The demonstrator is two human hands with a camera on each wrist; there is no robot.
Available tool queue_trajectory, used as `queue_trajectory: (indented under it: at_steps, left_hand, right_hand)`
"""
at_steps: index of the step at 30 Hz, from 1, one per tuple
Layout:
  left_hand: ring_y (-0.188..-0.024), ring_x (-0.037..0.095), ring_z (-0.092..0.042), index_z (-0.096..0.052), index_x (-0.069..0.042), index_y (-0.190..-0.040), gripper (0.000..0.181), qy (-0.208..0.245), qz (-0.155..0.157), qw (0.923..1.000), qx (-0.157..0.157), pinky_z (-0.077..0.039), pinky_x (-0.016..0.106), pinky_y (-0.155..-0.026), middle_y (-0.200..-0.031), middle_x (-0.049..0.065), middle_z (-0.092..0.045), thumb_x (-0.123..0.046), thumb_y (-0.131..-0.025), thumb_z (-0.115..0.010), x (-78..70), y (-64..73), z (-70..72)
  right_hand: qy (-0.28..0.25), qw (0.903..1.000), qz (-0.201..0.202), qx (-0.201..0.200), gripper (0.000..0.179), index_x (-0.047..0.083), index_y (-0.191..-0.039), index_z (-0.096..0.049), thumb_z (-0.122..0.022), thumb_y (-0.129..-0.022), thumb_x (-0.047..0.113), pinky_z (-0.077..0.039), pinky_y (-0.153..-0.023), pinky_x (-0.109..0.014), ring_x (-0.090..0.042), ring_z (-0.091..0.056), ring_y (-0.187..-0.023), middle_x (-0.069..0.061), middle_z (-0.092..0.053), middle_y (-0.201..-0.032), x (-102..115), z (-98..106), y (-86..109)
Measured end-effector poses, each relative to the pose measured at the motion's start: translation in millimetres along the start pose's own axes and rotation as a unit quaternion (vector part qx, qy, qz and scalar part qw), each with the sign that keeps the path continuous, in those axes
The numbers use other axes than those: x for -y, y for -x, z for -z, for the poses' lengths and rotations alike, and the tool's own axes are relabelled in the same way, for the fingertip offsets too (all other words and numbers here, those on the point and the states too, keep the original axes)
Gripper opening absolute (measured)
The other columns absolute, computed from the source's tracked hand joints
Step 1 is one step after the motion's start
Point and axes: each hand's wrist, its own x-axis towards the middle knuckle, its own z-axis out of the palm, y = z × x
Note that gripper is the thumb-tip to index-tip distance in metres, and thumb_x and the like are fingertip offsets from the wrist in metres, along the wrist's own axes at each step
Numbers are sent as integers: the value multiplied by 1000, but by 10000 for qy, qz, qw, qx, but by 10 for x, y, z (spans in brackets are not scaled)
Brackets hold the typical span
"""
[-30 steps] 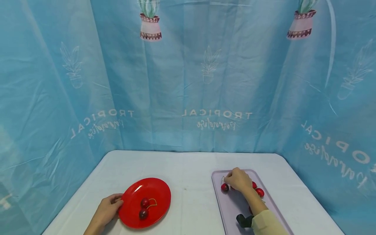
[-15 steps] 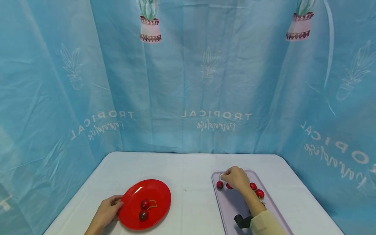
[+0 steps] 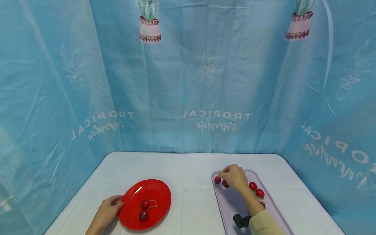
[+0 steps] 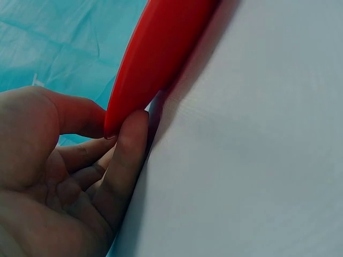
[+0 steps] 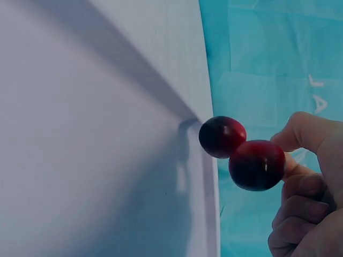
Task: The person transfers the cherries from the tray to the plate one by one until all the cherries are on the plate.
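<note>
My left hand (image 3: 108,210) holds the near-left rim of a round red plate (image 3: 160,195). In the left wrist view the plate's edge (image 4: 155,48) sits between thumb and fingers. Two dark red cherries with joined stems (image 3: 145,205) lie on the plate. Over the far left corner of a pale purple tray (image 3: 230,209), my right hand (image 3: 236,178) pinches the stem of a pair of cherries (image 3: 217,180). Both cherries (image 5: 257,166) hang in front of the fingers in the right wrist view, above the tray floor.
Several more red cherries (image 3: 259,193) lie along the tray's right side, partly behind my right forearm. A black device (image 3: 241,221) is on the right wrist. The white table (image 3: 188,169) is enclosed by a blue printed curtain (image 3: 164,98).
My right hand has moved slightly left and away from me with the pair of cherries, which now appears higher near the tray's far left corner. My left hand stays at the plate rim.
</note>
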Motion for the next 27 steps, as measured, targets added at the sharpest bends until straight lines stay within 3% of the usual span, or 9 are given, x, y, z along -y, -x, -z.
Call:
queue_trajectory:
  at_steps: [21, 27]
  left_hand:
    - [-86, 24, -59, -50, 12, -127, 42, -38, 12, 10000, -34, -56, 33, -70, -106, 21, -62, -11, -92, -54, -5, 20, -3]
    - [-92, 27, -59, -50, 12, -126, 42, -172, -17, 9998, -82, -56, 37, -76, -108, 21, -62, -11, -92, -55, -5, 8, -6]
  right_hand:
    - [-563, 9983, -85, 136, 16, 12, -80, -72, -72, -80, 28, -46, -51, -30, -17, -54, -60, 2, -62, -67, 229, -129, 0]
    - [-702, 9974, -50, 163, 16, 12, -80, -72, -71, -81, 28, -46, -51, -30, -17, -54, -59, 1, -61, -65, 292, -152, 7]
